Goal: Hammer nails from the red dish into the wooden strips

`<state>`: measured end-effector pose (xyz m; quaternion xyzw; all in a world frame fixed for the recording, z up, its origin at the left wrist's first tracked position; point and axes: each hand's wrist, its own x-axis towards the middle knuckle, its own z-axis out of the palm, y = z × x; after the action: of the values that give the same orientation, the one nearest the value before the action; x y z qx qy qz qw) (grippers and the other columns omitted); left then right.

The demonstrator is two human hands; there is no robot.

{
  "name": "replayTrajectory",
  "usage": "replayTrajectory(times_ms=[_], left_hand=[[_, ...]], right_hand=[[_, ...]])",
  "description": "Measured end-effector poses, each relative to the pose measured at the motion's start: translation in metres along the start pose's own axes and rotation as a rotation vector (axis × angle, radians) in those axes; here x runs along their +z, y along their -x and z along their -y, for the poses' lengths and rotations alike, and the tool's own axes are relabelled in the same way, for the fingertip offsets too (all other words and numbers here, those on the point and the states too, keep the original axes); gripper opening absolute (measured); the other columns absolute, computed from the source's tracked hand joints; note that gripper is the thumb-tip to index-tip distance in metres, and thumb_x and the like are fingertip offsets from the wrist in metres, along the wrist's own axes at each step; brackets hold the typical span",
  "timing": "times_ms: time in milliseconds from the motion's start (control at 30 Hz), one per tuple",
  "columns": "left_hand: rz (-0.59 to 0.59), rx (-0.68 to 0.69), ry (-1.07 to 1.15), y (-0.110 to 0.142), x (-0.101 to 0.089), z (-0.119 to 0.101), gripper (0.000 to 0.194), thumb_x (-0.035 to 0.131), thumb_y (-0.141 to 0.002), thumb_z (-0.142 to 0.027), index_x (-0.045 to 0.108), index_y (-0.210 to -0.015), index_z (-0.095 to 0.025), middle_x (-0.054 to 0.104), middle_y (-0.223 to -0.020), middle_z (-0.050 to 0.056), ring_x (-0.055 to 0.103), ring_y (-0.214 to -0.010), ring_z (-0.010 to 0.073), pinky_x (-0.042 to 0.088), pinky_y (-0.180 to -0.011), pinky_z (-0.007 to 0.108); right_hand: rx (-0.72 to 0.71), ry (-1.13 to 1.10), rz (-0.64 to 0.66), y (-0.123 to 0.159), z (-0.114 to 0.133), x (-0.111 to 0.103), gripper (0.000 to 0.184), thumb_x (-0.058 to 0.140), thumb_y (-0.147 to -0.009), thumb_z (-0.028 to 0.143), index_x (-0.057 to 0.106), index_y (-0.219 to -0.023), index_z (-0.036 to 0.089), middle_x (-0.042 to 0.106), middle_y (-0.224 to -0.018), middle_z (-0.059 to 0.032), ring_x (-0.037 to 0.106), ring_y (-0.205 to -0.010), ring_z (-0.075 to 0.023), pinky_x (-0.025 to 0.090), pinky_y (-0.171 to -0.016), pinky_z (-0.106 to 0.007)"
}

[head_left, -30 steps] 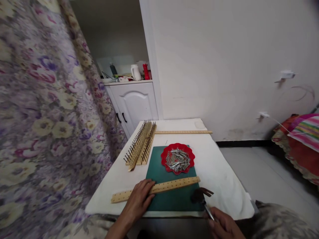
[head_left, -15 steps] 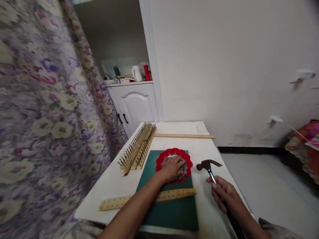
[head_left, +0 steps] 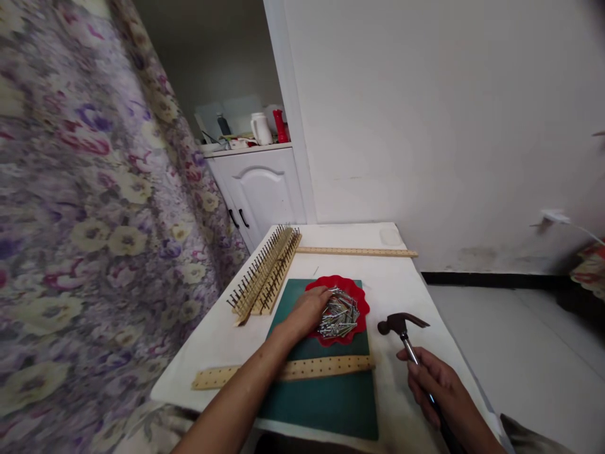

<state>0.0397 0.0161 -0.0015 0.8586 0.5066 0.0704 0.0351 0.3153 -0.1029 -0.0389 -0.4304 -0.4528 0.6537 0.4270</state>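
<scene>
My left hand (head_left: 310,310) lies at the left rim of a red scalloped bowl (head_left: 363,302). Its fingers are drawn together near a pile of silvery nails (head_left: 341,315) in the bowl; whatever they hold is hidden. A claw hammer (head_left: 398,323) is gripped by its shaft in my right hand (head_left: 432,381), head up, beside the bowl. Under the bowl is a green mat (head_left: 326,403). Across the mat, partly beneath my left forearm, lies a wooden strip with rows of dark dots (head_left: 326,367).
Wooden strips with nails standing up in rows (head_left: 265,271) lie at the table's left side. Another dotted strip (head_left: 354,251) spans the back of the white table (head_left: 397,403). A floral curtain (head_left: 118,221) hangs at left, a white cabinet (head_left: 265,189) behind.
My left hand has drawn back from the middle of the nails to the bowl's left rim, uncovering the pile. The hammer stays in my right hand. The view has shifted slightly.
</scene>
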Motion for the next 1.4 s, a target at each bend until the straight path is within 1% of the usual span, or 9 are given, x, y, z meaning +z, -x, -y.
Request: replayTrajectory(times_ms=[100, 200, 367, 467, 567, 867, 1000, 1200, 1400], left_hand=[[0.025, 0.059, 0.001, -0.016, 0.008, -0.005, 0.042, 0.044, -0.087, -0.016, 0.051, -0.127, -0.023, 0.053, -0.132, 0.007, 0.049, -0.119, 0.0218, 0.038, -0.099, 0.035], [0.044, 0.04, -0.016, -0.02, 0.008, 0.0, 0.036, 0.049, -0.084, -0.016, 0.06, -0.118, -0.022, 0.059, -0.124, 0.009, 0.052, -0.114, 0.0247, 0.038, -0.098, 0.039], [0.006, 0.04, 0.028, 0.0, -0.004, -0.001, 0.032, 0.049, -0.085, -0.015, 0.062, -0.113, -0.019, 0.06, -0.123, 0.01, 0.051, -0.116, 0.0242, 0.035, -0.102, 0.039], [0.049, 0.188, 0.14, 0.015, -0.004, -0.016, 0.032, 0.046, -0.09, -0.022, 0.058, -0.12, -0.023, 0.057, -0.129, 0.005, 0.049, -0.121, 0.018, 0.034, -0.104, 0.032], [0.089, 0.266, 0.231, 0.028, -0.005, -0.028, 0.032, 0.041, -0.093, -0.033, 0.059, -0.118, -0.023, 0.058, -0.128, 0.005, 0.05, -0.12, 0.0188, 0.035, -0.103, 0.034], [0.027, 0.113, 0.205, 0.055, -0.017, -0.02, 0.031, 0.038, -0.094, -0.031, 0.067, -0.092, -0.019, 0.066, -0.105, 0.007, 0.058, -0.1, 0.0194, 0.04, -0.093, 0.032], [-0.039, -0.03, 0.211, 0.036, -0.003, -0.033, 0.02, 0.046, -0.089, -0.023, 0.066, -0.088, -0.019, 0.066, -0.091, 0.006, 0.059, -0.089, 0.018, 0.045, -0.078, 0.027], [0.047, -0.237, 0.045, -0.004, 0.01, -0.053, 0.008, 0.059, -0.074, -0.021, 0.065, -0.078, -0.02, 0.069, -0.081, 0.004, 0.063, -0.077, 0.0206, 0.045, -0.063, 0.027], [0.051, -0.31, -0.059, -0.007, 0.011, -0.056, 0.012, 0.053, -0.075, -0.019, 0.065, -0.075, -0.019, 0.069, -0.079, 0.007, 0.064, -0.077, 0.0231, 0.046, -0.063, 0.029]], right_hand=[[0.005, 0.013, -0.01, 0.002, 0.002, 0.001, 0.037, 0.053, -0.084, 0.05, 0.048, -0.102, 0.019, 0.052, -0.047, 0.0099, 0.029, -0.025, -0.0024, 0.014, -0.032, -0.018], [0.009, 0.03, -0.017, 0.005, 0.004, 0.001, 0.036, 0.052, -0.084, 0.05, 0.049, -0.102, 0.019, 0.052, -0.048, 0.0095, 0.029, -0.025, -0.0024, 0.014, -0.033, -0.018], [-0.002, 0.028, 0.0, 0.006, 0.003, -0.001, 0.033, 0.052, -0.086, 0.048, 0.049, -0.102, 0.02, 0.052, -0.048, 0.0098, 0.031, -0.026, -0.0023, 0.015, -0.033, -0.018], [-0.002, 0.027, -0.001, 0.008, 0.004, 0.0, 0.031, 0.051, -0.087, 0.047, 0.049, -0.101, 0.02, 0.051, -0.047, 0.0101, 0.031, -0.026, -0.0019, 0.014, -0.033, -0.017], [-0.007, 0.039, 0.004, 0.009, 0.004, -0.001, 0.03, 0.05, -0.088, 0.046, 0.049, -0.101, 0.019, 0.052, -0.048, 0.0097, 0.03, -0.026, -0.0014, 0.014, -0.033, -0.017], [-0.024, 0.018, -0.007, 0.008, 0.0, -0.006, 0.034, 0.053, -0.084, 0.048, 0.049, -0.101, 0.019, 0.052, -0.048, 0.0095, 0.031, -0.026, -0.0023, 0.015, -0.032, -0.018], [-0.021, 0.02, -0.013, 0.01, 0.005, -0.002, 0.036, 0.053, -0.084, 0.05, 0.049, -0.101, 0.018, 0.052, -0.047, 0.0095, 0.031, -0.025, -0.0023, 0.016, -0.032, -0.018], [-0.021, 0.021, -0.02, 0.011, 0.005, -0.003, 0.038, 0.052, -0.083, 0.052, 0.049, -0.102, 0.019, 0.052, -0.047, 0.0095, 0.03, -0.024, -0.0027, 0.015, -0.032, -0.018], [-0.015, 0.003, -0.001, 0.01, 0.008, -0.004, 0.036, 0.052, -0.084, 0.051, 0.048, -0.101, 0.019, 0.052, -0.047, 0.0096, 0.03, -0.025, -0.0027, 0.016, -0.031, -0.017]])
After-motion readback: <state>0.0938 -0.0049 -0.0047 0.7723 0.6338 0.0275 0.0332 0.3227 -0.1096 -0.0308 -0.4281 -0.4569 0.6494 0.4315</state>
